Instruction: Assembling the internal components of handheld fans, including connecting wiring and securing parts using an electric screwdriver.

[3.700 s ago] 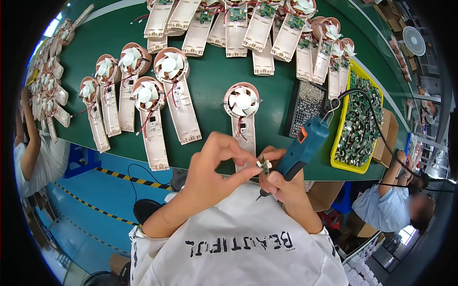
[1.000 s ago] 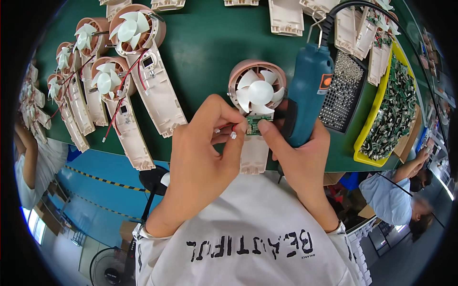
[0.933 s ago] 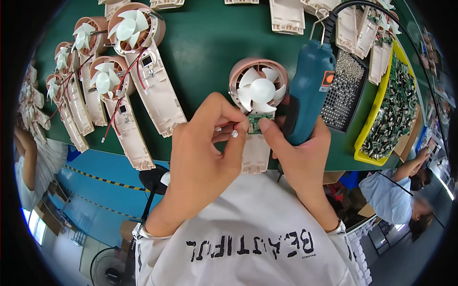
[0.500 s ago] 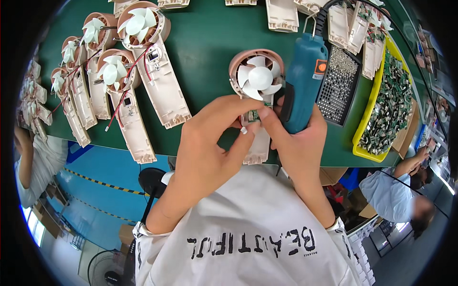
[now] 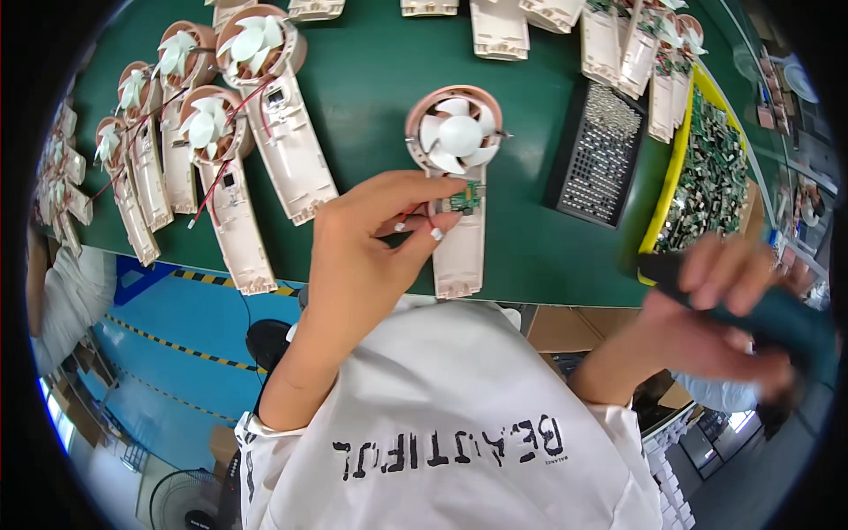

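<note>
Fan unit (image 5: 459,243): laid on the green table (image 5: 380,106) straight in front of the person, open side up, handle end near the front edge
Long axis: run almost straight away from the body; round pinkish head pointed to the far side, pale handle pointed at the person, hardly any slant seen
White blades (image 5: 460,137): set inside the round head, faced upward
Circuit board (image 5: 465,198): green, placed over the upper handle, just on the near side of the head; whether it is seated or only held there cannot be told
Left hand (image 5: 371,234): thumb and index fingertip clamped on the left part of the board, back of the hand turned up
White connectors (image 5: 435,234): two seen by the left thumb and fingers, red wire shown beside them
Right hand (image 5: 720,305): kept well apart from the left, off to the right, wrapped on the screwdriver; blurred
Screwdriver (image 5: 786,331): teal and dark, long axis slanted, dark end pointed left toward the yellow bin, thick end to the lower right; bit cannot be made out
Screw tray (image 5: 563,168): black, placed right of the fan unit, small metal pieces spread over it
Yellow bin (image 5: 664,205): heaped with green boards, set beyond the screw tray
Left group (image 5: 296,155): five similar units, heads pointed away, handles slanted toward the near edge
</note>
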